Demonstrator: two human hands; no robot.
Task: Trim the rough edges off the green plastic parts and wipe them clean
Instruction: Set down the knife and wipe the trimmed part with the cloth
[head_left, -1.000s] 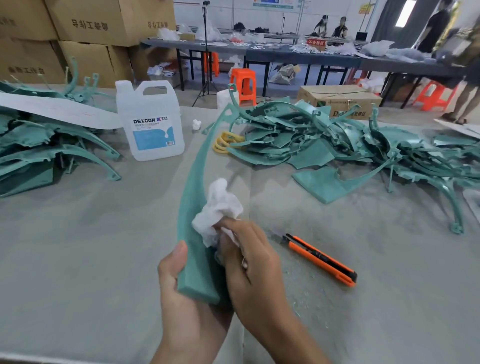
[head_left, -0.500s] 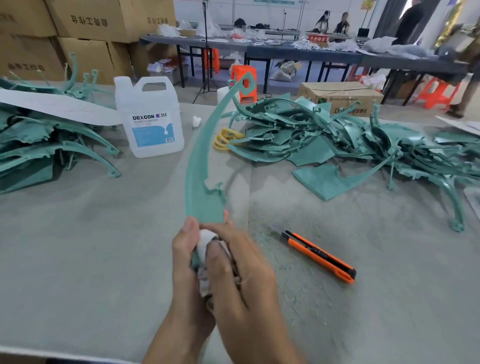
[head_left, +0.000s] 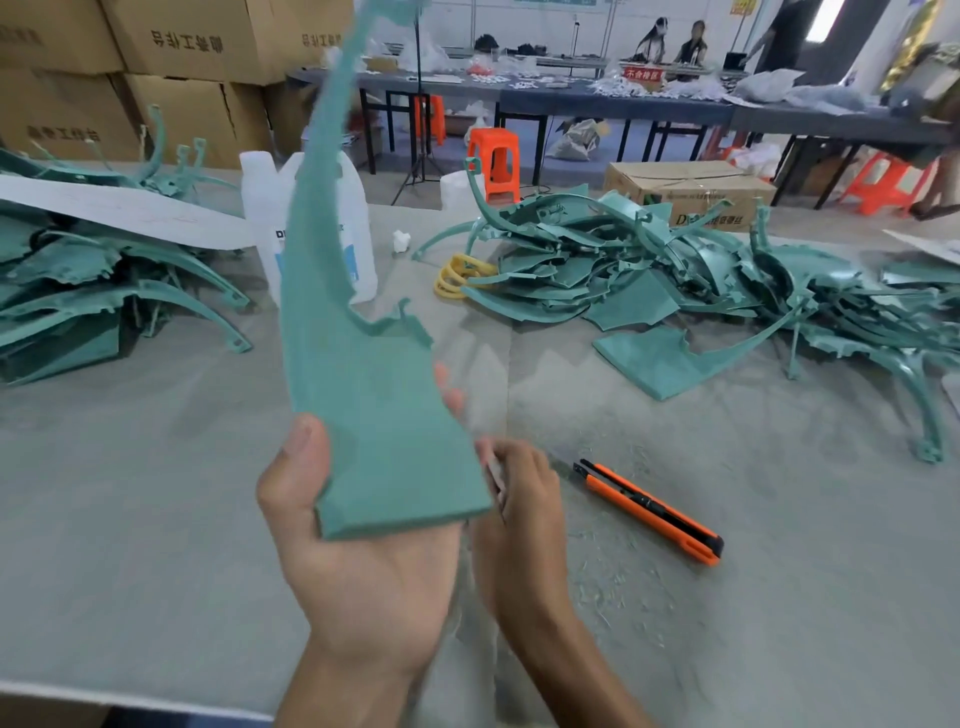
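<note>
Stacked cardboard boxes (head_left: 197, 47) stand at the back left, and a white sheet (head_left: 119, 210) lies below them. Yellow rings (head_left: 460, 273) rest on the worktop. Behind it are an orange stool (head_left: 493, 161), a tripod (head_left: 420, 145), a floor box (head_left: 691, 189) and a long dark table (head_left: 597, 101), where two people (head_left: 675, 44) sit.

Stacked cardboard boxes (head_left: 171, 62) fill the back left. Long dark tables (head_left: 571, 106) run across the rear, with orange plastic stools (head_left: 493, 161) beneath and beside them. A bright opening (head_left: 826, 18) glows at top right.
</note>
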